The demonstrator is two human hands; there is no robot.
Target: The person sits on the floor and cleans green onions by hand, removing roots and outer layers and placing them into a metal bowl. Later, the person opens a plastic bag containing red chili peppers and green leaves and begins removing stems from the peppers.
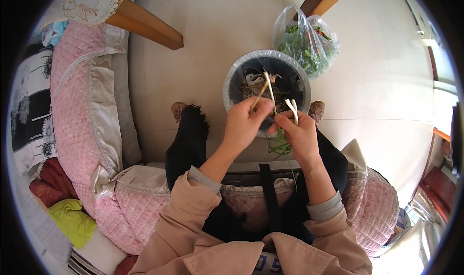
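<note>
Over a lined trash bin (228, 90), my left hand (250, 117) pinches a thin brownish stalk or outer leaf, its fingers closed beside a white stem (269, 86) that leans up toward the bin's middle. My right hand (299, 130) grips several slender green-onion-like plants; their white ends (292, 108) point up past the thumb, and green leaves (281, 144) hang below the fingers. It cannot be told which hand bears the single white stem. Inside the bin lie brown plant scraps and roots (253, 86).
A clear plastic bag (306, 46) of green leaves with red bits stands behind the bin at the right. Wooden legs (152, 26) rise at the back. My feet flank the bin. A pink quilted sofa cover (79, 93) runs along the left and beneath me.
</note>
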